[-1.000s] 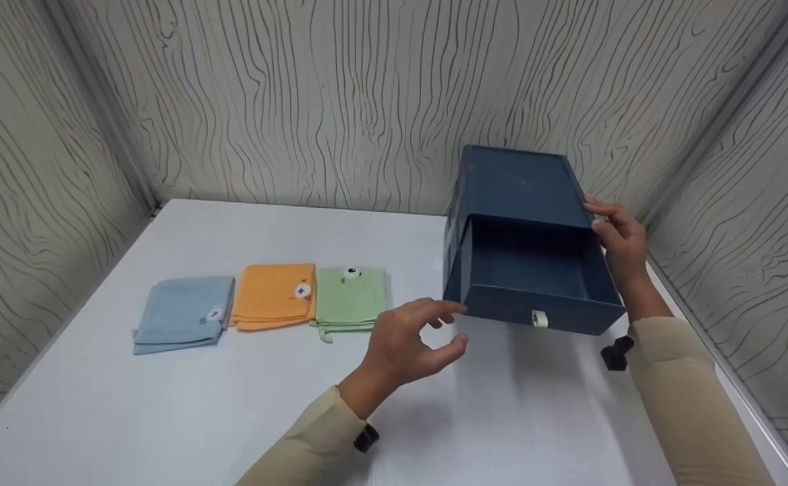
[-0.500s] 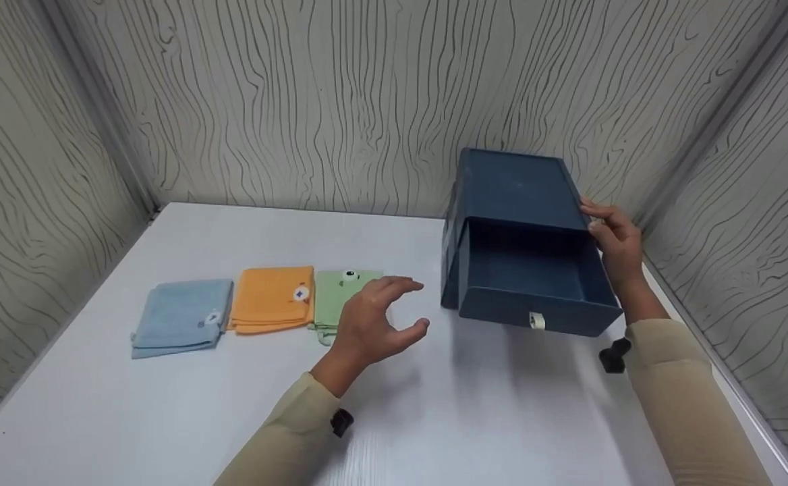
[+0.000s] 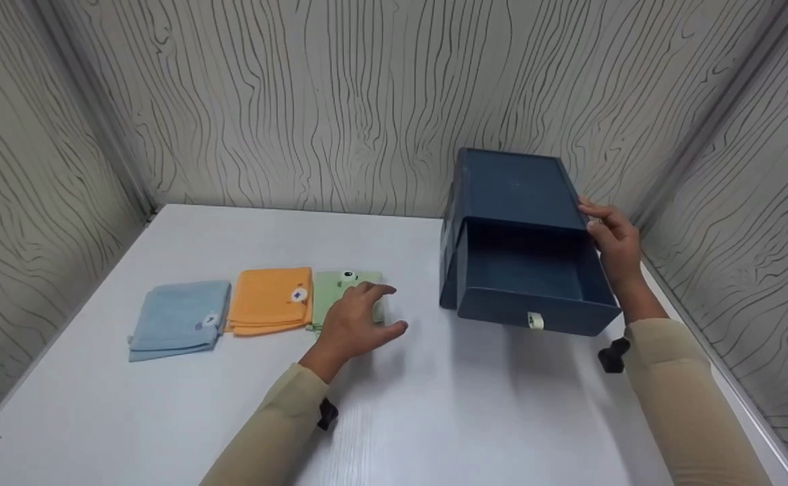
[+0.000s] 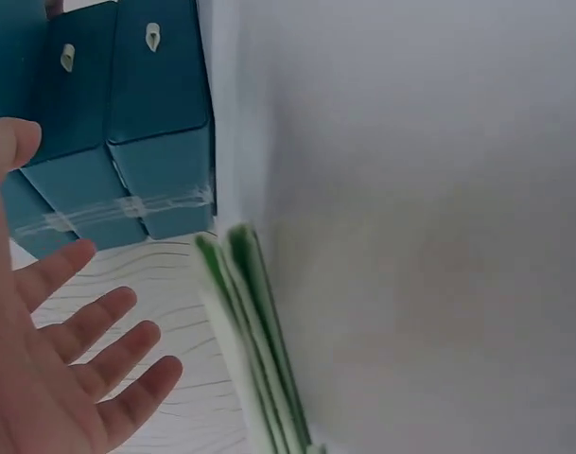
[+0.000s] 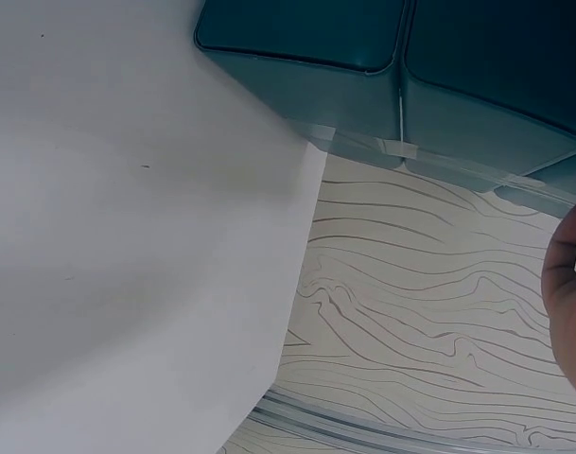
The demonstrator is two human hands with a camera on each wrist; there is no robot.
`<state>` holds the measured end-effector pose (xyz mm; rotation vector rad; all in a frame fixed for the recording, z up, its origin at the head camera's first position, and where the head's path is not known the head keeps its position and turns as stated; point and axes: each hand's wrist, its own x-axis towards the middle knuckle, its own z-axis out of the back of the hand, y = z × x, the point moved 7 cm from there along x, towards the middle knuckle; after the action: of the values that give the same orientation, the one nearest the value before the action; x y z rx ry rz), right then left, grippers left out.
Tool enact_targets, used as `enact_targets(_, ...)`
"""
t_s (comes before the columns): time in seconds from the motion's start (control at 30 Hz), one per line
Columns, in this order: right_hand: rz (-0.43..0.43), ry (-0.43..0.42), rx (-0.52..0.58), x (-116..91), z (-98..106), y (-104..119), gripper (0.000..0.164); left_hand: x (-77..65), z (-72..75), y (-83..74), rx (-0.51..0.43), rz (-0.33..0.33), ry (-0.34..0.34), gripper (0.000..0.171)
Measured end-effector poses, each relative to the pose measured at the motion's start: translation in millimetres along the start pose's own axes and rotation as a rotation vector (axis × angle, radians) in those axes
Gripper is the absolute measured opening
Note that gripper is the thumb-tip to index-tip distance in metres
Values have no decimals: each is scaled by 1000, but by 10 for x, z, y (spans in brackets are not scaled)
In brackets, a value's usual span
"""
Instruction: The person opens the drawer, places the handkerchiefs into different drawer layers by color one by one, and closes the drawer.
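My left hand (image 3: 353, 324) hovers at the front right of a folded green cloth (image 3: 328, 287), its thumb apart from the spread fingers and nothing held. It hides part of that cloth, which has an eye-like patch. In the left wrist view the cloth's layered edge (image 4: 259, 340) lies past the fingertips. My right hand (image 3: 618, 250) rests against the upper right edge of a dark blue drawer cabinet (image 3: 519, 185). The cabinet's top drawer (image 3: 536, 307) is pulled out, with nothing seen inside and a small pale tab (image 3: 536, 320) on its front.
Left of the green cloth lie a folded orange cloth (image 3: 271, 300) and a folded light blue cloth (image 3: 179, 318) in a row. All stand on a white table (image 3: 164, 418). Wood-grain patterned panels (image 3: 299, 108) enclose its back and sides.
My left hand has moved left, from the drawer's front left corner to over the green cloth's near right side. My right hand stays at the cabinet; the drawer remains pulled out.
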<state>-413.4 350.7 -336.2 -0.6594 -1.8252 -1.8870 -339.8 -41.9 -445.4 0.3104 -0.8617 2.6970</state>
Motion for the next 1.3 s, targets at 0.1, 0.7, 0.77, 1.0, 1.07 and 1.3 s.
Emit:
enact_targets(0.1, -14, 2, -2, -2, -23, 20, 27, 19, -32, 104, -26, 61, 34, 60)
enact_targets(0.7, -9, 21, 0, 15, -27, 15, 27, 181, -179, 381, 0, 183, 204, 62)
enact_targets(0.77, -7, 24, 14, 11, -28, 19, 27, 188, -188, 380, 20, 165, 204, 60)
enact_targets(1.0, 0, 3, 17, 13, -8, 23, 27, 196, -197, 377, 50, 135, 212, 51)
enact_targets(1.07, 8, 6, 23, 11, -7, 23, 27, 192, -194, 367, 66, 110, 217, 47)
enact_targets(1.3, 16, 10, 19, 13, 5, 2, 28, 169, -203, 344, 90, 69, 248, 37)
